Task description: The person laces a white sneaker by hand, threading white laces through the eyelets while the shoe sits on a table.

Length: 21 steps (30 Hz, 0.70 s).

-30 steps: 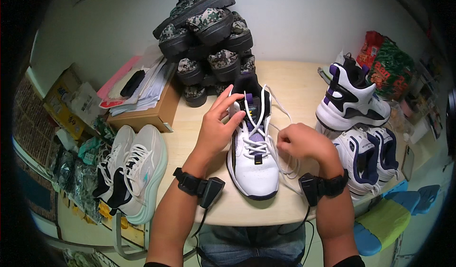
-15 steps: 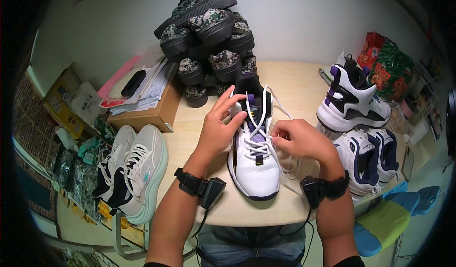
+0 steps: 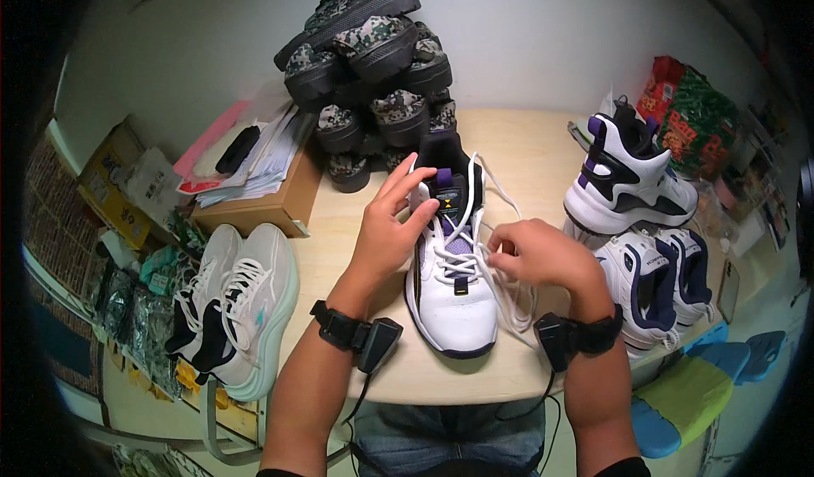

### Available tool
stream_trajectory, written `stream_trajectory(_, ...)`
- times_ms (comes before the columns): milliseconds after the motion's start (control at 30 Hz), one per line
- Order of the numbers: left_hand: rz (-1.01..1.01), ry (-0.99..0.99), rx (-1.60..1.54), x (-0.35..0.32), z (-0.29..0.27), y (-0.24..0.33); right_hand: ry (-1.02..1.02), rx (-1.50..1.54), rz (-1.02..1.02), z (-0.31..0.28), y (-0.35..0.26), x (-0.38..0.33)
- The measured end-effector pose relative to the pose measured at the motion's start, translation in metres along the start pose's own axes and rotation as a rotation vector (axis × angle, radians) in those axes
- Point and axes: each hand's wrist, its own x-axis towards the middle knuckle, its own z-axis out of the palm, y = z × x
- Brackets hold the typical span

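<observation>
A white high-top sneaker (image 3: 454, 320) with black and purple trim stands on the table before me, its toe toward me. Its white shoelace (image 3: 459, 267) is threaded through the lower eyelets, and a loose length trails to the right. My left hand (image 3: 392, 227) grips the upper left side of the sneaker, thumb and fingers at the eyelet edge beside the tongue (image 3: 449, 199). Just right of the laces, my right hand (image 3: 530, 252) is closed in a pinch on the shoelace; its fingertips partly hide the lace.
Camouflage shoes (image 3: 373, 61) are piled at the back. A cardboard box (image 3: 263, 210) with papers stands left, behind light grey running shoes (image 3: 263, 299). Rightward are a matching high-top (image 3: 632, 184), white-and-navy shoes (image 3: 644, 282), a phone (image 3: 727, 290) and a blue-green stool (image 3: 691, 396).
The lace length that crossed the tongue has come down to the right, showing more of the tongue. My right hand has shifted slightly right; my left hand keeps its place.
</observation>
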Motion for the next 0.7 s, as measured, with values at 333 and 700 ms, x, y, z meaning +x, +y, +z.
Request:
stream_trajectory(333, 0.089, -0.016, 0.107, 0.001, -0.001, -0.003, -0.110, -0.074, 0.015, 0.001, 0.000, -0.001)
stream_trajectory(700, 0.068, -0.007, 0.115, 0.001, 0.001, -0.003, -0.117, -0.144, 0.088, 0.003, 0.005, -0.001)
